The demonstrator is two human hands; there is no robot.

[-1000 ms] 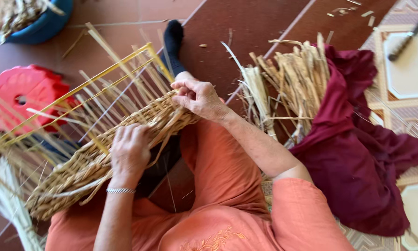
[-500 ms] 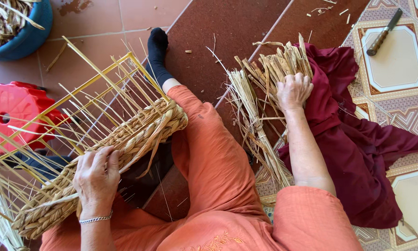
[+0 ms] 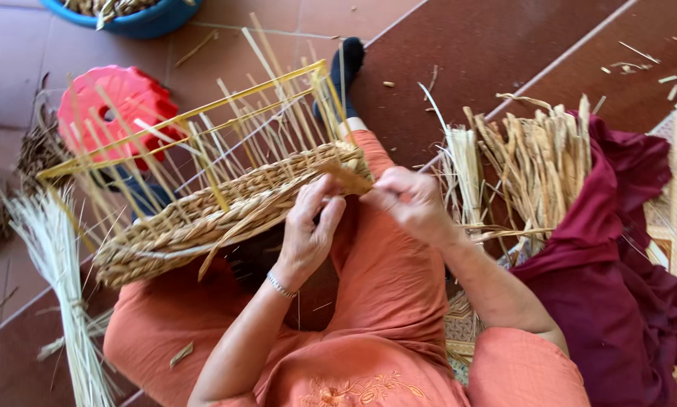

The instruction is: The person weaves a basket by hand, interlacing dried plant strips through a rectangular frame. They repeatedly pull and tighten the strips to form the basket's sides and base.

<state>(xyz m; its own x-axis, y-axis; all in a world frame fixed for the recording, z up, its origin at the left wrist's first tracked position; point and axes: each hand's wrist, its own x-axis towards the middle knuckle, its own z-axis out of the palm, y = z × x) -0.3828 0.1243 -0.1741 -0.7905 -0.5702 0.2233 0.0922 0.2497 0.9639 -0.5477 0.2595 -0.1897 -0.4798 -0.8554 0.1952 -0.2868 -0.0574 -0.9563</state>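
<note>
A half-woven straw basket (image 3: pixel 203 218) lies across my lap, with thin upright stakes held in a yellow frame (image 3: pixel 165 124). My left hand (image 3: pixel 312 226) grips the woven wall at the basket's right end. My right hand (image 3: pixel 410 202) is just right of it, fingers pinched on a straw strand (image 3: pixel 353 175) at the basket's corner. The two hands almost touch. A bundle of loose straw (image 3: pixel 534 158) lies to the right of my right forearm.
A maroon cloth (image 3: pixel 617 286) lies under and beside the straw bundle. A red plastic stool (image 3: pixel 116 102) stands behind the basket, and a blue basin (image 3: pixel 139 19) at the top left. A tied sheaf of pale stalks (image 3: pixel 59 264) lies at the left. My foot in a black sock (image 3: pixel 346 64) rests on the tiled floor.
My right hand has come back from the straw bundle to the basket's corner. My left hand has moved from the basket's left part to its right end.
</note>
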